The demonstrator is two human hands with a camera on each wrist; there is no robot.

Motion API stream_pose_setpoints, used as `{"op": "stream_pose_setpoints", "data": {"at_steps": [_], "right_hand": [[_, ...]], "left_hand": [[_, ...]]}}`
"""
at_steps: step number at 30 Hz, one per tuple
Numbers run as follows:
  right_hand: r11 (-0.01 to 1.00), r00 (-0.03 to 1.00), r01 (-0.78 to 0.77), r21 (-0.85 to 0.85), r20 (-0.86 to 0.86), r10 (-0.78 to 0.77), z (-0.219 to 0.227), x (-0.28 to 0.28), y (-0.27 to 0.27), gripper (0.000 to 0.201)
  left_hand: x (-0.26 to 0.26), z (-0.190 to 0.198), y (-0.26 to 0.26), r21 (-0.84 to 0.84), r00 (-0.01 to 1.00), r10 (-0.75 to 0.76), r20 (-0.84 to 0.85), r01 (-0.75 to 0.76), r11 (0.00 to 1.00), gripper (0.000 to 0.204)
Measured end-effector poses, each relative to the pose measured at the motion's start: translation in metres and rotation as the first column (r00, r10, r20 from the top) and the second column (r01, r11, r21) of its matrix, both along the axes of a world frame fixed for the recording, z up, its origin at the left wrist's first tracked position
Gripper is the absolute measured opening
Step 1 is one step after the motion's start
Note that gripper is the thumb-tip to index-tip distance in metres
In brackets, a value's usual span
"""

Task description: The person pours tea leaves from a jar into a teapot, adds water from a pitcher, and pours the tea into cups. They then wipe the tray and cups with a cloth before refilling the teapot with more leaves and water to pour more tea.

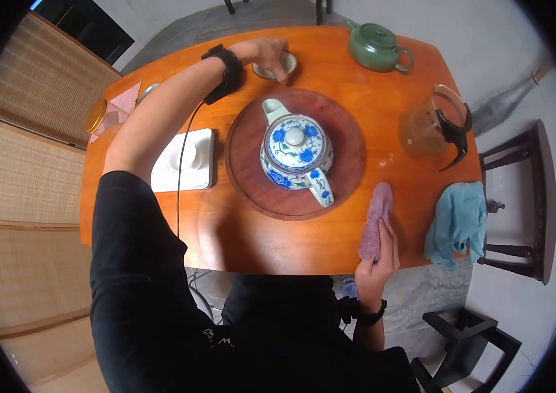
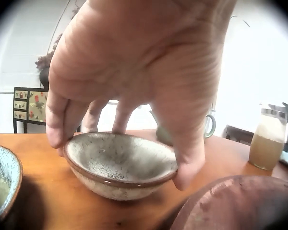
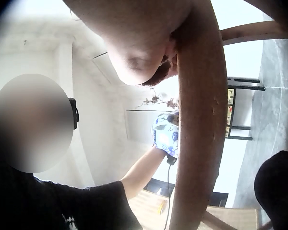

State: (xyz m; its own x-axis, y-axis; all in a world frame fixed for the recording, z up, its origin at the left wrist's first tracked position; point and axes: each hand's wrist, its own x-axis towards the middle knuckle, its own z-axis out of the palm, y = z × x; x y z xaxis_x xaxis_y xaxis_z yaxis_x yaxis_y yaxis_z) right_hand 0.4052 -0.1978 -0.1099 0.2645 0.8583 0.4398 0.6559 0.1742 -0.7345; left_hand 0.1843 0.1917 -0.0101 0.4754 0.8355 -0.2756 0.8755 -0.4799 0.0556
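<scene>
At the far side of the table, my left hand (image 1: 267, 55) grips a small crackle-glazed bowl (image 2: 120, 167) by its brown rim. The thumb is on one side and the fingers on the other, and the bowl's inside shows pale grey. Near the front edge, my right hand (image 1: 380, 263) holds a folded purple cloth (image 1: 376, 219) between thumb and fingers. Between the hands, a blue-and-white lidded teapot (image 1: 294, 154) stands on a round reddish wooden tray (image 1: 350, 144). The right wrist view shows the table's edge, and the cloth is mostly hidden there.
A green teapot (image 1: 375, 49) stands at the back right, a glass pitcher (image 1: 422, 128) at the right. Beside the corner lies a teal cloth (image 1: 458, 219). To the left are a white square stand (image 1: 206, 157) and a gold-lidded jar (image 1: 96, 116). Another bowl (image 2: 9, 167) holds liquid.
</scene>
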Motion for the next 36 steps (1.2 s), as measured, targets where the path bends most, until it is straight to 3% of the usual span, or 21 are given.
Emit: {"op": "stream_pose_setpoints", "data": {"at_steps": [8,11,14,17,20,26,29,35,36], "right_hand": [[1.0,1.0,-0.015,0.001,0.0,0.015,-0.001,0.0,0.001,0.044],[1.0,1.0,-0.009,0.014,-0.004,0.009,-0.001,0.0,0.002,0.041],[1.0,1.0,0.003,0.022,-0.001,-0.003,-0.002,-0.001,0.001,0.038],[1.0,1.0,-0.007,0.008,0.0,0.007,-0.004,0.001,-0.001,0.04],[1.0,1.0,0.006,0.005,0.01,-0.006,-0.006,-0.001,-0.001,0.039],[1.0,0.999,0.016,0.026,0.037,-0.017,-0.007,-0.002,-0.001,0.039],[0.999,0.999,0.019,0.03,0.038,-0.02,-0.007,-0.002,-0.001,0.039],[0.997,0.997,0.035,0.071,0.069,-0.04,-0.01,-0.001,0.0,0.038],[0.997,0.997,0.033,0.073,0.069,-0.038,-0.009,-0.001,0.0,0.038]], "left_hand": [[-0.005,-0.011,0.002,0.029,0.999,0.027,-0.043,-0.026,0.999,0.106],[-0.038,-0.012,0.017,0.12,0.978,-0.028,0.207,0.003,0.993,0.116],[-0.089,0.013,0.01,0.069,0.998,-0.011,-0.061,0.015,0.998,0.122],[-0.094,0.024,-0.031,0.016,0.933,0.124,-0.337,-0.126,0.992,0.121],[-0.105,0.011,-0.038,0.072,0.935,0.128,-0.332,-0.11,0.991,0.117],[-0.116,-0.002,-0.029,0.14,0.964,0.132,-0.229,-0.101,0.985,0.104],[-0.121,-0.005,-0.027,0.089,0.98,0.128,-0.155,-0.115,0.989,0.099],[-0.141,-0.013,-0.021,0.168,0.98,0.121,0.156,-0.147,0.975,0.092],[-0.144,-0.01,-0.019,0.157,0.974,0.062,0.216,-0.098,0.983,0.089]]}}
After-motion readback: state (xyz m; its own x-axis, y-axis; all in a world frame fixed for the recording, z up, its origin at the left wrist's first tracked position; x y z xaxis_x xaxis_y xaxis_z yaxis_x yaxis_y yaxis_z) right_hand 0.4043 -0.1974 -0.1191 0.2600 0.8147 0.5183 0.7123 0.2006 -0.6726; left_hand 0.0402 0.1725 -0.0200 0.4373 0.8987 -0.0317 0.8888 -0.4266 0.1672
